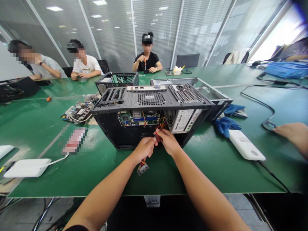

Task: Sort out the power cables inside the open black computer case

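Nearest me, a wide plug (143, 169) is dangling unconnected on colored wires (162, 122) below my left grip (147, 146), over the green tabletop (96, 183). That grip is holding the bundle with curled fingers, while my right grip (165, 138) is pinching the wires just beside it, at the mouth of an open computer case (104, 128).

The case is standing on the tabletop, its open side facing me. Judging by what is showing, the work is sitting partway: a circuit board (137, 118) and a labeled power supply (186, 120) are resting inside, but the wires are hanging loose and that plug is joining nothing. My fingers are hiding part of the bundle, so I cannot tell about any other connections.

To the right, blue gloves (225, 125) are lying near a white box (247, 146). Behind the case, a second case (213, 93) is lying open. Across the tabletop, a person in black (148, 61) is holding a screwdriver (144, 62).
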